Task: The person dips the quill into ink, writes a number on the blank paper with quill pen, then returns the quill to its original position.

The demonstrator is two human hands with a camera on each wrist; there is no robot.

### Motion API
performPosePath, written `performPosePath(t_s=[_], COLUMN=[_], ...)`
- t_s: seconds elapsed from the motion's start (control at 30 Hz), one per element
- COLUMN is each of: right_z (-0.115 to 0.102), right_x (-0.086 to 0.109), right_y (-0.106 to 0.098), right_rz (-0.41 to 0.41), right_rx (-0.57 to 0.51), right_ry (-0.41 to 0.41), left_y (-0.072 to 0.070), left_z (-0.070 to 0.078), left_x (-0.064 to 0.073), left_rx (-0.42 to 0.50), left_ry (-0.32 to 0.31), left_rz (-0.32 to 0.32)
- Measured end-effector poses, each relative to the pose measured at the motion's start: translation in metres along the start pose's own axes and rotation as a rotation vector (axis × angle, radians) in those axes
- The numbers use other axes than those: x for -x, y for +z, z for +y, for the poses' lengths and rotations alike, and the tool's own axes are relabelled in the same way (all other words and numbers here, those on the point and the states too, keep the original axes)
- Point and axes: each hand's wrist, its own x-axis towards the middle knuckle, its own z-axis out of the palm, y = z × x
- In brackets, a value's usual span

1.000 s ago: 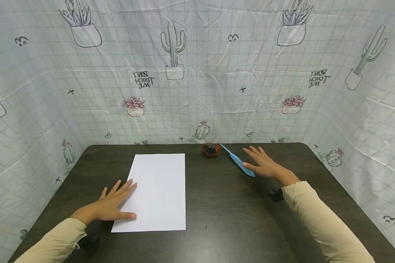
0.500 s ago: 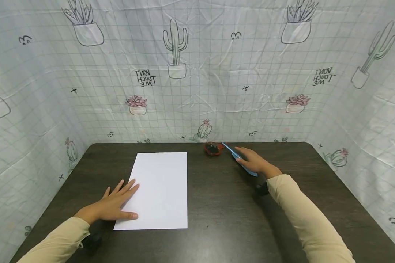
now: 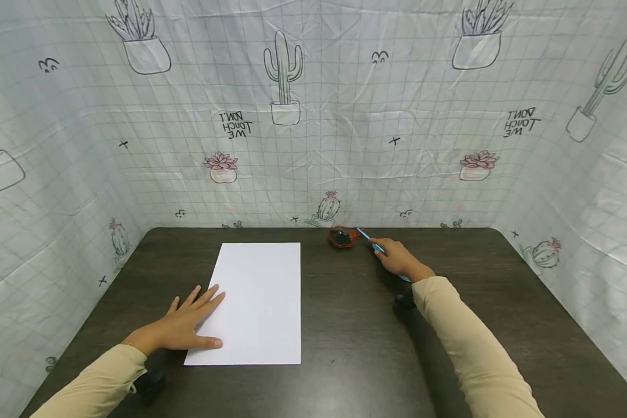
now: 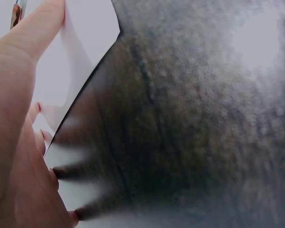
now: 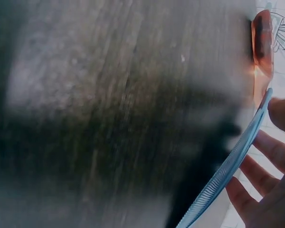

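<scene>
My left hand (image 3: pixel 183 326) lies spread on the left edge of a white sheet of paper (image 3: pixel 261 302), thumb and index finger over the sheet. In the left wrist view, fingertips of that hand reach past the paper's edge onto the table. My right hand (image 3: pixel 397 257) has its fingers and thumb around a blue feather-shaped piece (image 5: pixel 223 168) with a thin shaft, ribbed along its blade. In the head view the hand covers the blade's middle, while the shaft end (image 3: pixel 363 233) shows ahead of it.
A small orange-red dish (image 3: pixel 341 237) with something dark in it and a short handle sits at the table's back edge, close to the shaft. The dark table (image 3: pixel 345 325) ends at a cactus-printed cloth (image 3: pixel 313 145) behind and at both sides.
My right hand has come left and down onto the blue feather-shaped piece, its fingers going from spread to curled around it. The left hand has stayed on the paper.
</scene>
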Motion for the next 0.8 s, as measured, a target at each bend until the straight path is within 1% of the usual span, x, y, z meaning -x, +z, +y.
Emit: performPosePath(t_s=[0.13,0.27,0.37,0.5,0.7,0.8], right_z=[0.002,0.004,0.003,0.001,0.001,-0.002], right_x=[-0.004,-0.007,-0.008,-0.009,-0.012,-0.014], right_y=[0.003,0.007,0.008,0.008,0.005,0.003], right_rz=[0.033,0.027,0.006,-0.002,0.013,0.0], right_rx=[0.048,0.08,0.072,0.055,0.067,0.061], right_ry=[-0.011,0.002,0.036,0.054,0.024,0.029], left_y=[0.0,0.002,0.002,0.003,0.004,0.003], left_z=[0.001,-0.001,-0.002,-0.003,-0.004,-0.005], left_x=[0.0,0.002,0.003,0.003,-0.001,-0.001], left_rx=[0.0,-0.003,-0.005,-0.017,-0.015,-0.012], left_ry=[0.0,-0.018,-0.021,-0.012,-0.003,-0.004], left_rz=[0.002,0.001,0.01,0.021,0.019,0.016])
